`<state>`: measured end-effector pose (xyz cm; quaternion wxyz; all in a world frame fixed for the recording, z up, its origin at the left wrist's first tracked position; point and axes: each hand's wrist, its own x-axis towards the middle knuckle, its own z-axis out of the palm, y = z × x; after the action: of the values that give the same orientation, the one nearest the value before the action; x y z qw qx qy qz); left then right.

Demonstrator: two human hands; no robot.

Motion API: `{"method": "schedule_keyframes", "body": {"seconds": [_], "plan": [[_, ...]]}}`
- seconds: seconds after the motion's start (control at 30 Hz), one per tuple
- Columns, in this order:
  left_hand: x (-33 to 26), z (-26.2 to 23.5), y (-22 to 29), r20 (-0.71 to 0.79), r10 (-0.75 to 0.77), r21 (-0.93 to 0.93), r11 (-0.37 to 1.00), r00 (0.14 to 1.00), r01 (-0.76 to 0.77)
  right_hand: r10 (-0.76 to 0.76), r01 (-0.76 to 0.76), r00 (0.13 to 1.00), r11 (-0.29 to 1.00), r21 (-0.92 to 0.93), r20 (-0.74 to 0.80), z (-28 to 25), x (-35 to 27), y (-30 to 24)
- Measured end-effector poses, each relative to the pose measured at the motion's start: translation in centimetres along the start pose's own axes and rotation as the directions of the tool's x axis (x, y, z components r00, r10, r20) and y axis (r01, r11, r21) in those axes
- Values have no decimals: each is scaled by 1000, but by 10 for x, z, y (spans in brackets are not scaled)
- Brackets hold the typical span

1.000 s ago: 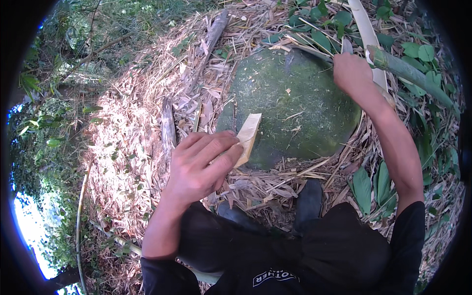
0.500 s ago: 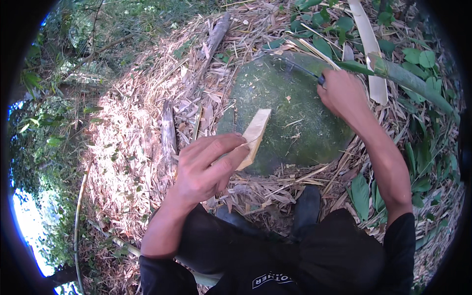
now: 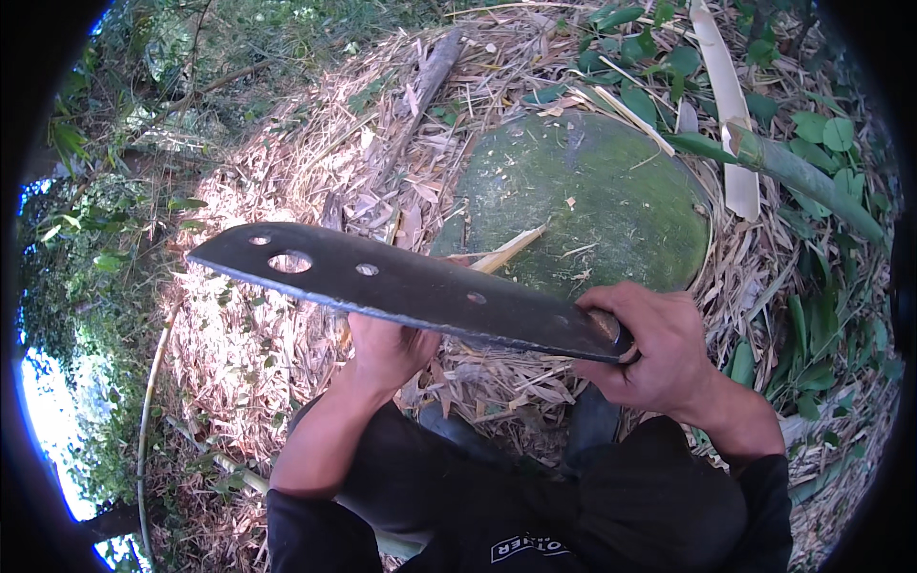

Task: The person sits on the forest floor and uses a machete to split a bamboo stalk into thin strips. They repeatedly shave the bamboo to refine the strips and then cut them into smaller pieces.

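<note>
My right hand [image 3: 657, 349] grips the handle of a broad dark machete [image 3: 420, 291]. Its blade has several round holes and lies across the view, tip to the left, raised above a mossy green boulder [image 3: 621, 196]. Behind the blade is my left hand [image 3: 384, 351], its fingers mostly hidden. A pale strip of split bamboo [image 3: 513, 250] sticks out past the blade's far side, in line with that hand; its near end is covered. Small pale shavings are scattered on the boulder.
A green bamboo pole [image 3: 812, 170] lies at the right over a pale split slat [image 3: 723, 76]. An old grey log [image 3: 435, 72] rests among dry leaves behind. Green leaves grow at the right, and my dark boots [image 3: 592, 430] stand in front of the boulder.
My right hand has come from the boulder's far right toward me, swinging the machete across in front of my left hand. The bamboo strip looks lower and more turned to the right.
</note>
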<state>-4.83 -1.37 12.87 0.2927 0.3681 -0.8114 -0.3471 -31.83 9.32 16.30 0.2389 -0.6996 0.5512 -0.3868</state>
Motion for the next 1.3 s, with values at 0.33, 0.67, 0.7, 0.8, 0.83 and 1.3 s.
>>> {"method": "schedule_keyframes", "body": {"seconds": [0.33, 0.67, 0.7, 0.8, 0.83, 1.3], "plan": [[8, -8, 7, -106, 399, 325, 880, 911, -347, 2, -2, 1000, 1000, -13, 16, 7, 1, -1], [10, -6, 13, -31, 547, 404, 772, 836, -490, 167, -155, 979, 982, -108, 113, 9, -1, 10], [9, -7, 14, -11, 539, 407, 772, 842, -489, 169, -157, 979, 981, -110, 116, 9, -1, 10], [8, -6, 11, 0, 570, 434, 740, 821, -514, 180, -165, 976, 978, -126, 126, 9, -2, 10], [8, -7, 13, 11, 562, 430, 744, 827, -511, 185, -168, 974, 977, -134, 128, 9, -3, 10], [6, -7, 10, 25, 548, 395, 763, 836, -512, 291, -277, 942, 955, -106, 168, 21, 0, 25]]}}
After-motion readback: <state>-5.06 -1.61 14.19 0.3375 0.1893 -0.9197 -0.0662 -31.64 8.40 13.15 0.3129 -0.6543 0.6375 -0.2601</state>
